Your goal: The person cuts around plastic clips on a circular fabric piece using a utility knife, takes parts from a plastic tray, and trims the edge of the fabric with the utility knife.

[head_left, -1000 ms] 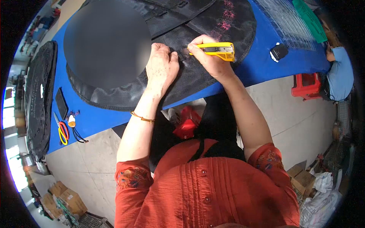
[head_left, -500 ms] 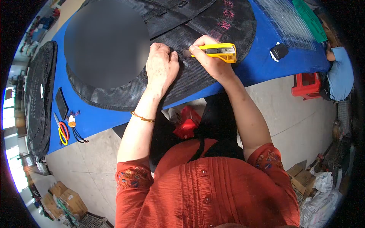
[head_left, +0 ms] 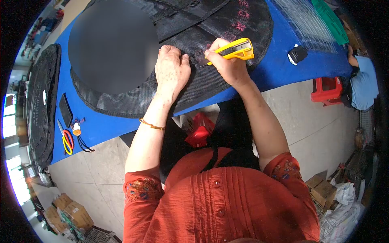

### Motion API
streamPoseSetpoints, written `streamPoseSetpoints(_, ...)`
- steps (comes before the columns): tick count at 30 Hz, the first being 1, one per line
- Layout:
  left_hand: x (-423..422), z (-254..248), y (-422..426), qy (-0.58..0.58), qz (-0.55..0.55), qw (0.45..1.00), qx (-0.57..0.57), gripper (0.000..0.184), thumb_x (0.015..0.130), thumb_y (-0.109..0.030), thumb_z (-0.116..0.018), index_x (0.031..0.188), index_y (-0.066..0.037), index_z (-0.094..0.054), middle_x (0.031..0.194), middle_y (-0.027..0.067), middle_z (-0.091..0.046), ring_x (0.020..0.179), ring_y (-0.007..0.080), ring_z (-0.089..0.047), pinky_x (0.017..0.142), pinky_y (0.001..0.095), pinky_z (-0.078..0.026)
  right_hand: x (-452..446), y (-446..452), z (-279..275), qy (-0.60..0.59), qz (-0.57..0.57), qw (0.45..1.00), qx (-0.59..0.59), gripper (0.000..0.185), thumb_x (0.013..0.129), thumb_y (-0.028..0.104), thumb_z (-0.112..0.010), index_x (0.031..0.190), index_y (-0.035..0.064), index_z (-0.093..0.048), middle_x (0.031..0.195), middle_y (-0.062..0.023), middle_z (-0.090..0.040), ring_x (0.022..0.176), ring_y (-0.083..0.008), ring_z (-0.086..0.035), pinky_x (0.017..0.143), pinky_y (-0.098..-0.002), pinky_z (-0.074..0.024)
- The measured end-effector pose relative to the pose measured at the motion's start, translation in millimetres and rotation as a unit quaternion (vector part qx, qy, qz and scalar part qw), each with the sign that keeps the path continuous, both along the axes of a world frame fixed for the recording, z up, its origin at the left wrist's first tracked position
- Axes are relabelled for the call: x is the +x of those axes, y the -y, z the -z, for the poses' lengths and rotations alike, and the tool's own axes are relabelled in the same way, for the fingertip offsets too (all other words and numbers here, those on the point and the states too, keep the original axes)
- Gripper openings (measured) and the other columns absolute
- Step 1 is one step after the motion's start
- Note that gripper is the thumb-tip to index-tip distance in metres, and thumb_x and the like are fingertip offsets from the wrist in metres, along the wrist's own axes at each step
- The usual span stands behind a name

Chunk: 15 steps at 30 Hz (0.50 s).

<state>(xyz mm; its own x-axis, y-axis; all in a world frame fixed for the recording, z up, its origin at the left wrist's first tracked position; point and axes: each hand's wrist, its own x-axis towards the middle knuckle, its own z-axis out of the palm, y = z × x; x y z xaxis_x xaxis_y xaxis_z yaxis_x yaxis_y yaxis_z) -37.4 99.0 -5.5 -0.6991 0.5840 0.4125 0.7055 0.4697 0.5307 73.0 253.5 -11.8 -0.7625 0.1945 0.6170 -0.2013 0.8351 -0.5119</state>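
Observation:
A black mesh fabric piece (head_left: 190, 90) with a rounded edge lies over the blue table, pink thread marks running along its right part. My left hand (head_left: 173, 67) is closed, its curled fingers gripping the fabric; the fingertips are hidden under the hand. My right hand (head_left: 230, 69) is wrapped round a yellow utility knife (head_left: 237, 50), just to the right of my left hand. The knife's front end points down and left at the fabric, and its blade is hard to make out. A large blurred dark patch hides the fabric's left part.
On the blue table (head_left: 117, 125) lie scissors (head_left: 67, 141), a dark flat object (head_left: 65, 109) and a small black item (head_left: 298, 54). Stacked black pieces (head_left: 42, 105) stand at the left edge. A person in a blue shirt (head_left: 363, 83) is near a red stool (head_left: 326, 90).
My right hand has tilted the utility knife, its rear end swinging up and its front end dropping slightly. My left hand stays in place.

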Motion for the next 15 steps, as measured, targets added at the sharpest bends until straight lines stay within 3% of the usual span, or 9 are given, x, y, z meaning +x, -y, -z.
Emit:
streamPoseSetpoints(2, 0.6, 0.1, 0.7, -0.001, 0.002, 1.0, -0.003, 0.018, 0.083, -0.013, -0.072, 0.09, 0.004, -0.068, 0.108, 0.0183, -0.063, 0.103, 0.0377, -0.056, 0.094, 0.0442, -0.046, 0.5, 4.7, -2.1, 0.004, 0.004, 1.0, -0.027, 0.01, 0.093, 0.009, -0.064, 0.087, 0.0028, -0.06, 0.08, -0.0032, -0.061, 0.072, -0.0137, -0.061, 0.067, -0.0287, -0.0479)
streamPoseSetpoints(4, 0.0, 1.8, 0.3, -0.012, 0.0, 1.0, 0.006, 0.017, 0.084, -0.013, -0.071, 0.089, 0.003, -0.068, 0.108, 0.0184, -0.064, 0.102, 0.0378, -0.056, 0.094, 0.0443, -0.047, 0.0, 9.1, -4.4, 0.055, 0.022, 0.971, -0.234, 0.011, 0.092, 0.011, -0.065, 0.086, 0.0035, -0.06, 0.079, -0.0028, -0.061, 0.073, -0.0141, -0.061, 0.068, -0.0285, -0.0484)
streamPoseSetpoints(5, -0.3, 2.7, 0.0, -0.012, 0.001, 1.0, 0.007, 0.017, 0.084, -0.013, -0.071, 0.089, 0.003, -0.068, 0.108, 0.0184, -0.064, 0.102, 0.0378, -0.056, 0.094, 0.0443, -0.047, -0.4, 8.6, -3.7, 0.054, 0.023, 0.971, -0.233, 0.011, 0.092, 0.011, -0.065, 0.086, 0.0035, -0.06, 0.079, -0.0028, -0.061, 0.073, -0.0141, -0.061, 0.068, -0.0285, -0.0484)
streamPoseSetpoints(7, -0.9, 3.9, 0.6, -0.018, 0.003, 1.0, 0.009, 0.017, 0.084, -0.014, -0.071, 0.088, 0.003, -0.068, 0.106, 0.0185, -0.064, 0.101, 0.038, -0.056, 0.093, 0.0441, -0.047, -2.6, 7.3, 0.5, 0.017, 0.038, 0.987, -0.156, 0.016, 0.089, 0.02, -0.068, 0.08, 0.0083, -0.062, 0.077, -0.0069, -0.064, 0.074, -0.0247, -0.066, 0.071, -0.0365, -0.0511)
streamPoseSetpoints(8, -1.8, 4.8, 1.0, -0.02, 0.003, 1.0, 0.008, 0.017, 0.084, -0.014, -0.071, 0.088, 0.003, -0.068, 0.106, 0.0185, -0.064, 0.101, 0.038, -0.056, 0.093, 0.0441, -0.047, -3.6, 6.9, 2.4, 0.016, 0.037, 0.987, -0.157, 0.016, 0.089, 0.02, -0.068, 0.08, 0.0083, -0.062, 0.077, -0.0069, -0.064, 0.074, -0.0247, -0.066, 0.071, -0.0365, -0.0511)
streamPoseSetpoints(10, -2.7, 5.5, 1.4, -0.03, 0.013, 0.999, 0.012, 0.021, 0.083, -0.018, -0.072, 0.087, 0.002, -0.068, 0.105, 0.0184, -0.064, 0.101, 0.0376, -0.057, 0.092, 0.0441, -0.047, -4.6, 7.4, 3.6, 0.023, 0.043, 0.981, -0.186, 0.011, 0.092, 0.012, -0.067, 0.086, 0.0053, -0.061, 0.078, -0.0017, -0.062, 0.075, -0.0125, -0.062, 0.07, -0.0273, -0.0488)
streamPoseSetpoints(14, 2.0, 1.4, 1.8, -0.02, 0.01, 0.999, 0.025, 0.027, 0.082, -0.023, -0.075, 0.087, 0.002, -0.068, 0.104, 0.018, -0.064, 0.1, 0.0369, -0.057, 0.091, 0.0442, -0.048, -4.3, 10.5, -0.8, 0.065, 0.044, 0.953, -0.294, 0.011, 0.092, 0.013, -0.067, 0.086, 0.0053, -0.062, 0.079, -0.0022, -0.062, 0.075, -0.0128, -0.062, 0.071, -0.0271, -0.0487)
streamPoseSetpoints(15, 3.5, -0.3, 2.1, -0.025, 0.009, 1.0, 0.014, 0.028, 0.081, -0.024, -0.076, 0.087, 0.002, -0.067, 0.103, 0.0177, -0.064, 0.1, 0.0366, -0.057, 0.09, 0.0442, -0.048, -4.9, 11.1, -0.5, 0.032, 0.05, 0.952, -0.3, 0.012, 0.091, 0.016, -0.068, 0.085, 0.0071, -0.062, 0.076, -0.0047, -0.064, 0.072, -0.017, -0.064, 0.069, -0.0305, -0.0506)
